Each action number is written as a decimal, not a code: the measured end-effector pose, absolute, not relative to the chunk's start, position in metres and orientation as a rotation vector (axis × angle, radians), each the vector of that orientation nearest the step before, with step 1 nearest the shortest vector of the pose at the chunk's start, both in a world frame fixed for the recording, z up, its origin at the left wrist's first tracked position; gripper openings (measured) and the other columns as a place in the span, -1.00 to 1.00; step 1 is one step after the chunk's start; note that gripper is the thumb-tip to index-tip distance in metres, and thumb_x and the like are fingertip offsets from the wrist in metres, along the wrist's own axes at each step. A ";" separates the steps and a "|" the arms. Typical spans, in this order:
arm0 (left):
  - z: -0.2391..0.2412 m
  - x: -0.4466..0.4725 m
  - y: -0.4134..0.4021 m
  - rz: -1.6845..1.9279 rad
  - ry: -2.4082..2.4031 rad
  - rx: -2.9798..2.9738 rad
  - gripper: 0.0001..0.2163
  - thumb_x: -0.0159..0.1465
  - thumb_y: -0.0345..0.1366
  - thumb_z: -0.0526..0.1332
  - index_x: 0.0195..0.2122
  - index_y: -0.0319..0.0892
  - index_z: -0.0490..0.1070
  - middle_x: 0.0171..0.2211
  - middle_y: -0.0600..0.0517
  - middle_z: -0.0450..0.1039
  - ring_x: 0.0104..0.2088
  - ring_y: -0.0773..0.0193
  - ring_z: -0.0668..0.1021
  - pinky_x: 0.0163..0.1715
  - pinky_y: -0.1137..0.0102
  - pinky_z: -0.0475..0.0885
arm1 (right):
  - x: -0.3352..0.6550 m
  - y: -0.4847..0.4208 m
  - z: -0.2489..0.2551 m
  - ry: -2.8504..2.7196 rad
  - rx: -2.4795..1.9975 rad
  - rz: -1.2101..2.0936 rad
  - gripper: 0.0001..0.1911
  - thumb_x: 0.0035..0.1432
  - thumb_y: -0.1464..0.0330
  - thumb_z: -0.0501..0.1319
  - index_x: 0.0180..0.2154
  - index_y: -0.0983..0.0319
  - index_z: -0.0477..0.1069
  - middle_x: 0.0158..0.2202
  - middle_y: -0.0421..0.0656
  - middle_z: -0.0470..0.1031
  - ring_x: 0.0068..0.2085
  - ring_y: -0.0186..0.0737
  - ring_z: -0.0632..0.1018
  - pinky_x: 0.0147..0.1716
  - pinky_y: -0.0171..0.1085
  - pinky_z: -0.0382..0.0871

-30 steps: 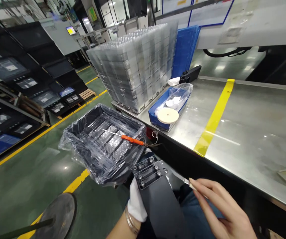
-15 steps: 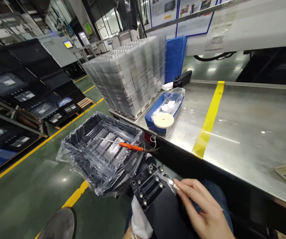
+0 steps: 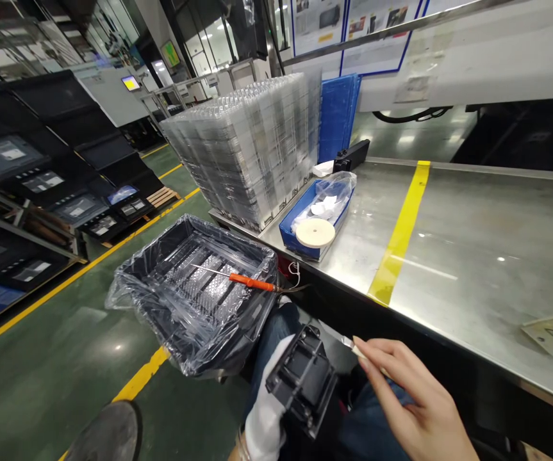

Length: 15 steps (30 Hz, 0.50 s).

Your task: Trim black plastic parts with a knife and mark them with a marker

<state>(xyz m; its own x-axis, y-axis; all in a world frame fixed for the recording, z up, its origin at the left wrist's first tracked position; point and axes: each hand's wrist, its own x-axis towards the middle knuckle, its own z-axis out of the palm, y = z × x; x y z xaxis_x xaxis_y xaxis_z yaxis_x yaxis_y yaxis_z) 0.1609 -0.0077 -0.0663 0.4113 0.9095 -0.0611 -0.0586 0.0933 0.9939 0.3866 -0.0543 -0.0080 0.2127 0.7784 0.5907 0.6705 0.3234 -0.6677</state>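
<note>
Left hand has tilted the black part edgewise (blade withdrawn).

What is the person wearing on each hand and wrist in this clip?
The left hand wears a white fabric glove, and a thin metallic bracelet shows at its wrist along the bottom edge of the picture. The right hand is bare: no glove, no ring or watch in view, and no sleeve reaches the visible wrist. Blue denim trousers show beneath both hands.

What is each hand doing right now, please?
Left hand: gloved, closed around the black plastic part.
Right hand: bare, fingers pinching a small blade tool.
</note>
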 end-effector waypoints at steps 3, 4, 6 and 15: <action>-0.040 0.171 0.005 0.882 0.801 1.686 -0.28 0.18 -0.02 0.45 0.35 0.10 0.28 0.22 -0.07 0.45 0.20 -0.07 0.52 0.31 0.02 0.37 | 0.389 -0.056 -0.002 -1.563 -1.357 0.154 -0.77 0.45 0.42 0.14 0.02 0.14 0.53 -0.25 -0.15 0.56 -0.25 -0.37 0.63 -0.25 -0.49 0.52; -0.035 0.172 0.007 0.890 0.791 1.840 -0.24 0.18 -0.03 0.45 0.38 0.11 0.22 0.24 -0.09 0.42 0.22 -0.07 0.51 0.32 0.02 0.36 | 0.390 -0.057 0.000 -1.565 -1.370 0.144 -0.76 0.45 0.41 0.14 0.03 0.13 0.53 -0.26 -0.16 0.56 -0.26 -0.37 0.62 -0.26 -0.50 0.52; -0.030 0.170 0.010 0.904 0.818 2.060 -0.20 0.20 -0.05 0.42 0.43 0.08 0.12 0.26 -0.13 0.38 0.24 -0.07 0.49 0.31 0.05 0.37 | 0.392 -0.058 0.002 -1.552 -1.399 0.129 -0.76 0.45 0.40 0.15 0.05 0.10 0.52 -0.27 -0.17 0.56 -0.27 -0.37 0.63 -0.26 -0.49 0.52; -0.029 0.162 0.010 0.877 0.713 2.058 -0.28 0.23 -0.06 0.40 0.38 0.05 0.21 0.22 -0.09 0.42 0.19 0.01 0.52 0.29 0.17 0.40 | 0.405 -0.063 -0.012 -1.385 -1.468 0.495 -0.78 0.41 0.21 0.22 -0.12 0.08 0.64 -0.28 -0.16 0.62 -0.27 -0.30 0.66 -0.26 -0.46 0.54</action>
<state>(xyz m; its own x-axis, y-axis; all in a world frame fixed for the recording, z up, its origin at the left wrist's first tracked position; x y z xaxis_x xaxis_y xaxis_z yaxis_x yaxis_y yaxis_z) 0.1616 0.0101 -0.0292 0.6058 0.7191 0.3405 0.1866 -0.5444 0.8178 0.4048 -0.0633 -0.0118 0.2555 0.9078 0.3325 0.4912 0.1743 -0.8534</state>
